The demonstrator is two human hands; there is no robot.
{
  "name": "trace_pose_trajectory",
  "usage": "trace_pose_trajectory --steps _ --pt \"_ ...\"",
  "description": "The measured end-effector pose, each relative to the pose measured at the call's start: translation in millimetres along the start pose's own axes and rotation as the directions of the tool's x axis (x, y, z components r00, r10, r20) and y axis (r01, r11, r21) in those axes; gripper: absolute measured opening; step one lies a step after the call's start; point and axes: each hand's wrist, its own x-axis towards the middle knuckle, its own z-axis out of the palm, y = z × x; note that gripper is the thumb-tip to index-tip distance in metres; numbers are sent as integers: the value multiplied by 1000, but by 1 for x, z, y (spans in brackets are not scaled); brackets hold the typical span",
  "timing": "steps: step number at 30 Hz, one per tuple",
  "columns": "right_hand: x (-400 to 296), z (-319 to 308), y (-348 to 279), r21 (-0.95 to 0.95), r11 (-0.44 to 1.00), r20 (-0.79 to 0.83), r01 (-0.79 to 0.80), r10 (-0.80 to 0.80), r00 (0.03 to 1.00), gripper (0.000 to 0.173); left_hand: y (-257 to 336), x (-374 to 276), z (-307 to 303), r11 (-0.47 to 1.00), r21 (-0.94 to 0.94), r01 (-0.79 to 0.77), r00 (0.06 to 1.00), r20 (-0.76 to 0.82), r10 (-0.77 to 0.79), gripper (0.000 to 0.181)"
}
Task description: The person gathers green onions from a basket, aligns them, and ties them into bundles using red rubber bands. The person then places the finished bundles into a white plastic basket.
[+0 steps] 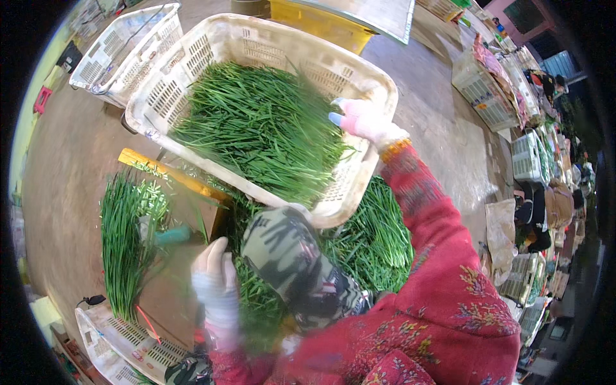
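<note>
My right hand [364, 120], in a pale glove with bluish fingertips, is at the right wall of a large white plastic basket [269, 29]. Its fingers are apart, nothing visible between them. Beside the fingertips, a heap of garlic chives [260, 120] fills much of the basket; the blades nearest the hand are blurred. Lower left, my left hand [215, 284], also gloved and blurred, is raised with spread fingers and seems to hold nothing. Left of it, a bundle of chives [120, 245] lies on a brown surface [168, 293] beside pale cut stem pieces [151, 197] and a blurred teal object [172, 235].
Camouflage cloth [293, 260] bulges between my hands. More chives [380, 231] lie below the basket. A yellow edge [163, 171] borders the brown surface. White crates stand at upper left [130, 53] and lower left [139, 341]. Rightward are stacked crates [486, 91] and a bending person [539, 211].
</note>
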Motion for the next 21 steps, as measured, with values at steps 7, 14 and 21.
trace_pose_trajectory --steps 7,14,21 --pt "144 168 128 -100 843 127 -529 538 833 56 -25 68 55 975 -39 -217 976 -36 215 36" --pt "158 215 122 -77 829 135 -554 559 818 118 -44 98 80 974 -58 -219 972 -106 212 42" --pt "165 206 104 -293 842 98 -453 498 862 86 -44 102 86 977 -163 -134 988 -94 120 40"
